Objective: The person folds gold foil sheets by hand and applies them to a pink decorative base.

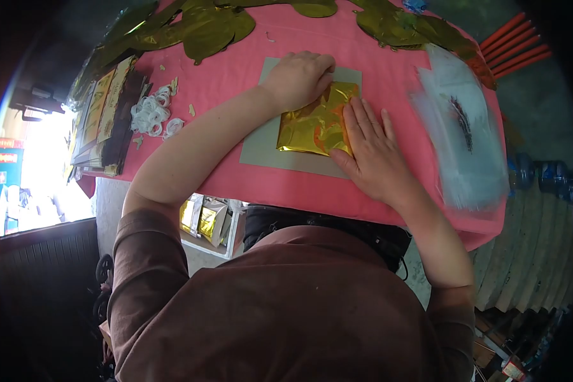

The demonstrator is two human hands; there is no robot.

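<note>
A folded, shiny gold foil sheet lies flat on a grey board. At the foil's upper left edge rests my left hand, its fingers curled in; whatever they may grip is hidden. My right hand lies flat along the foil's right edge, fingers stretched out and slightly spread, thumb near the lower right corner. Orange reflections of the fingers show on the foil.
A pink cloth covers the table. To the left are white rings and a stack of printed cards. Clear plastic sleeves lie right. Gold foil cutouts line the far edge. A box stands below.
</note>
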